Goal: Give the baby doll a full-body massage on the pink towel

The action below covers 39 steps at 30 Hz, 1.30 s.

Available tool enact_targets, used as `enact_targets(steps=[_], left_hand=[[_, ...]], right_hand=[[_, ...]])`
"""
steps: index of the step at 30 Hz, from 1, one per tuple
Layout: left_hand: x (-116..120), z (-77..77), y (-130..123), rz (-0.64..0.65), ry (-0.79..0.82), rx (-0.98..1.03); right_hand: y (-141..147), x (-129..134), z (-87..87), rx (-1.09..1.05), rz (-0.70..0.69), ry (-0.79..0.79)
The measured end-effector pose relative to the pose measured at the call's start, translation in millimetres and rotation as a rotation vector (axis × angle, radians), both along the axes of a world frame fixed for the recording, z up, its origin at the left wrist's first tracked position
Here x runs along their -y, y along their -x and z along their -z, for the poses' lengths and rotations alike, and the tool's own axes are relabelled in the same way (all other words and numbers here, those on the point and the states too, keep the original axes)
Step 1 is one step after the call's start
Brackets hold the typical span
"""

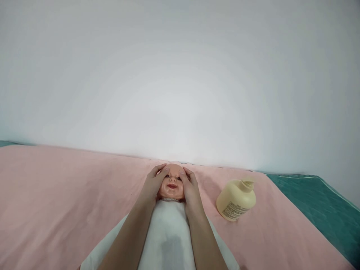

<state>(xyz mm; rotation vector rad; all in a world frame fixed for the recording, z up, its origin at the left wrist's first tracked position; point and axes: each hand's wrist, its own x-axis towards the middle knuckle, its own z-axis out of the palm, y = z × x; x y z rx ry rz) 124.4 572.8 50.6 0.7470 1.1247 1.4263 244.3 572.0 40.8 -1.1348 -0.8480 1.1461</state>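
Observation:
A baby doll [172, 189] with a smiling mouth lies face up at the lower middle, its body in white clothing [168, 225]. My left hand [154, 183] cups the left side of its head, the thumb near the eye and brow. On the opposite side my right hand [190, 185] cups the head in the same way, its thumb beside the other eye. Both hands touch the doll's head, with the fingertips partly hidden behind it. The top of the forehead shows between the thumbs.
A pale yellow pump bottle [236, 200] with printed text stands right of the doll. Pink cloth [84, 187] lies under both. Green cloth [317, 210] shows at the far right. A plain pale wall [180, 82] rises behind.

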Motion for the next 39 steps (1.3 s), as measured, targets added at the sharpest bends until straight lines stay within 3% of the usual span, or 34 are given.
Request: enact_targets(steps=[5, 12, 18, 24, 31, 39], left_hand=[[-2.0, 3.7, 0.5, 0.003, -0.014, 0.041], [-3.9, 8.0, 1.7, 0.001, -0.008, 0.09], [1.7, 1.7, -0.4, -0.007, -0.023, 0.089], [7.3, -8.3, -1.8, 0.021, 0.005, -0.078], [4.3, -6.1, -1.8, 0.011, 0.025, -0.098], [1.5, -1.1, -1.2, -0.011, -0.016, -0.046]], right_hand=[[0.5, 3.3, -6.5, -0.121, -0.011, 0.008], [-3.0, -0.1, -0.3, -0.234, 0.001, -0.002], [-1.4, 2.6, -4.3, -0.17, -0.011, -0.022], [0.7, 5.9, -4.2, -0.055, -0.022, -0.016], [-0.7, -3.8, 5.1, -0.002, 0.021, 0.023], [-1.2, -1.2, 1.4, -0.071, 0.008, 0.007]])
